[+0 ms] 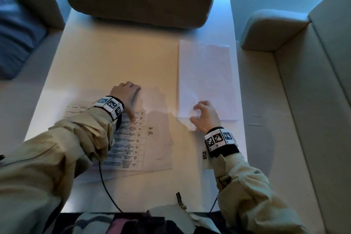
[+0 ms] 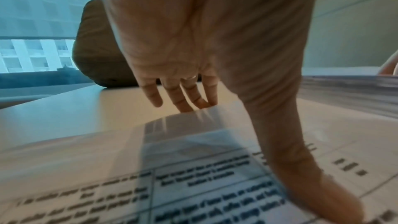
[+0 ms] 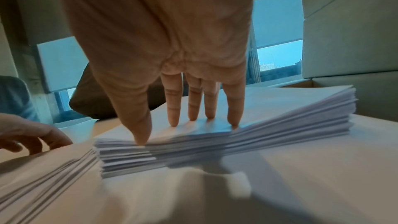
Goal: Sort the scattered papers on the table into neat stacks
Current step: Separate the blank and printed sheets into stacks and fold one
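Head view: flat hands on paper stacks (image 1: 206, 80).

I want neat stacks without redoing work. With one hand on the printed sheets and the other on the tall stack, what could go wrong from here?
1. The right hand touches the tall paper stack only with its fingertips at the near corner; a push could skew its already uneven edges.
2. The printed sheets under the left hand lie fanned; dragging them could spread them further.

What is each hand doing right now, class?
Left hand: open, fingers and thumb pressing on the printed sheets.
Right hand: open, fingertips resting on the white stack.
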`<state>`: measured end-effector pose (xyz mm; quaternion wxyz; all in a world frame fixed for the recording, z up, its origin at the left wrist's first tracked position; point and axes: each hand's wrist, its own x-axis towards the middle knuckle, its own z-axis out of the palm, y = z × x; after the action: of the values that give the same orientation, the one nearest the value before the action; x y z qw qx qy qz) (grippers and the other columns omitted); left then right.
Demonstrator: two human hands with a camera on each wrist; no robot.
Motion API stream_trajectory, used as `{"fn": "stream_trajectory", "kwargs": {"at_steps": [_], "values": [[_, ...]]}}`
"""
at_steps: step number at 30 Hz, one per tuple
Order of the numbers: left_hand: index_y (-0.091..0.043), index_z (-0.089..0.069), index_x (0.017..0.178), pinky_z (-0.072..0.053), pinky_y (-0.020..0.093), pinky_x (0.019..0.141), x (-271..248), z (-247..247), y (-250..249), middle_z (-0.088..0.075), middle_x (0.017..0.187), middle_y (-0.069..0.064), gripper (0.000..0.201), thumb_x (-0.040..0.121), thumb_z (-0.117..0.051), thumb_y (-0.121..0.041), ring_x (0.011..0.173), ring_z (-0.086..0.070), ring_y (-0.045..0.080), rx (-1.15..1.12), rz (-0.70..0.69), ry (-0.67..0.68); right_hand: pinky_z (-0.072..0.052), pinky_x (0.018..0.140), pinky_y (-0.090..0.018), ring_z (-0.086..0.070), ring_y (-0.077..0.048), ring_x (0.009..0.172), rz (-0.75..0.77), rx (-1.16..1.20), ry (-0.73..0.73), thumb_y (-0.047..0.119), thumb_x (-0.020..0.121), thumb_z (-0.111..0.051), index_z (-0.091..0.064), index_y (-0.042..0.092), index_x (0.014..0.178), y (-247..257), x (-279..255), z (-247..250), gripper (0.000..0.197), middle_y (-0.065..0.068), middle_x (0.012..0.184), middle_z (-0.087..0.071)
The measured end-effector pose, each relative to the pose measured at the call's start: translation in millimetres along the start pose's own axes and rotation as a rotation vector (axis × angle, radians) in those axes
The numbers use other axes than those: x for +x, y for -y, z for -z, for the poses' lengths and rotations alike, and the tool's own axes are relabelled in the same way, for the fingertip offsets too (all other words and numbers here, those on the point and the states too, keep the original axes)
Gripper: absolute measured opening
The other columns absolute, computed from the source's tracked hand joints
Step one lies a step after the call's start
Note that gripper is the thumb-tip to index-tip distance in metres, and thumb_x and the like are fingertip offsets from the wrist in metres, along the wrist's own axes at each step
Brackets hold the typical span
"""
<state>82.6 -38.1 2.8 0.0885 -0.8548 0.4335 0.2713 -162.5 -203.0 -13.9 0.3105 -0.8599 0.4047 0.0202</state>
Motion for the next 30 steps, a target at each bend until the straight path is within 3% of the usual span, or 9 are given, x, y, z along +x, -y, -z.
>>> {"fn": "stream_trajectory", "kwargs": {"at_steps": [5,11,14,17,19,22,26,28,30], "values": [[-0.017,-0.032,0.134,-0.034,0.041,0.098,-2,2,-1,-0.053,0.127,0.0,0.121,0.034,-0.086,-0.06,0.117,-0.05,0.023,0.06,-0.026,-0.031,-0.039,0.09,-0.024,-0.054,-0.022,0.112,-0.018,0.013,-0.029,0.012,0.081,-0.066,-0.063,0.005,0.111,3,-1,-4,0.031,-0.006,0.132,-0.046],[-0.016,-0.04,0.125,-0.046,0.039,0.088,-23,-15,5,-0.043,0.129,-0.002,0.095,0.047,-0.09,-0.04,0.108,-0.052,0.021,-0.147,-0.105,-0.184,-0.039,0.097,-0.027,-0.051,-0.019,0.119,-0.068,0.001,-0.022,0.018,0.085,-0.061,-0.06,0.008,0.118,6,-2,-7,0.035,-0.003,0.139,-0.042],[-0.021,-0.047,0.099,-0.045,0.035,0.087,-34,-25,11,-0.048,0.128,-0.005,0.067,0.05,-0.09,-0.033,0.104,-0.054,0.019,-0.255,-0.154,-0.275,-0.039,0.099,-0.029,-0.049,-0.02,0.122,-0.077,0.012,-0.036,0.019,0.086,-0.061,-0.06,0.009,0.119,9,-5,-12,0.035,-0.003,0.141,-0.04],[-0.024,-0.045,0.094,-0.04,0.032,0.085,-40,-31,15,-0.058,0.098,-0.008,0.06,0.054,-0.087,-0.039,0.088,-0.054,0.016,-0.253,-0.11,-0.315,-0.041,0.101,-0.033,-0.051,-0.023,0.12,-0.047,0.058,-0.136,0.017,0.086,-0.061,-0.062,0.008,0.115,17,-13,-21,0.031,-0.008,0.134,-0.047],[-0.022,-0.046,0.101,-0.035,0.031,0.089,-41,-33,15,-0.057,0.086,-0.009,0.06,0.059,-0.084,-0.042,0.078,-0.048,0.014,-0.193,-0.094,-0.38,-0.042,0.095,-0.028,-0.054,-0.024,0.113,0.027,0.093,-0.258,0.012,0.085,-0.062,-0.064,0.006,0.11,25,-21,-30,0.026,-0.01,0.124,-0.054],[-0.024,-0.053,0.101,-0.033,0.03,0.092,-43,-37,15,-0.065,0.084,-0.007,0.048,0.065,-0.082,-0.035,0.074,-0.051,0.015,-0.155,-0.125,-0.466,-0.037,0.083,-0.015,-0.057,-0.021,0.1,0.101,0.173,-0.338,0.006,0.084,-0.062,-0.067,0.005,0.102,42,-34,-43,0.019,-0.011,0.112,-0.059],[-0.025,-0.068,0.093,-0.038,0.032,0.083,-49,-43,18,-0.069,0.081,-0.007,0.033,0.064,-0.084,-0.026,0.076,-0.061,0.017,-0.144,-0.179,-0.493,-0.046,0.077,-0.018,-0.056,-0.015,0.083,0.149,0.259,-0.209,0.007,0.082,-0.065,-0.066,0.003,0.099,55,-47,-63,0.018,-0.011,0.101,-0.061],[-0.027,-0.07,0.084,-0.041,0.028,0.069,-52,-47,21,-0.066,0.074,-0.009,0.032,0.057,-0.088,-0.021,0.071,-0.062,0.019,-0.14,-0.245,-0.515,-0.037,0.073,-0.005,-0.054,-0.012,0.084,0.167,0.269,-0.12,0.008,0.078,-0.07,-0.065,0.004,0.1,56,-52,-73,0.023,-0.008,0.102,-0.06],[-0.03,-0.071,0.078,-0.036,0.02,0.056,-57,-50,23,-0.062,0.072,-0.011,0.029,0.057,-0.086,-0.015,0.066,-0.059,0.017,-0.195,-0.283,-0.549,-0.035,0.075,-0.007,-0.052,-0.011,0.086,0.167,0.292,-0.075,0.006,0.074,-0.073,-0.066,0.006,0.103,57,-56,-79,0.03,-0.006,0.105,-0.058]]}}
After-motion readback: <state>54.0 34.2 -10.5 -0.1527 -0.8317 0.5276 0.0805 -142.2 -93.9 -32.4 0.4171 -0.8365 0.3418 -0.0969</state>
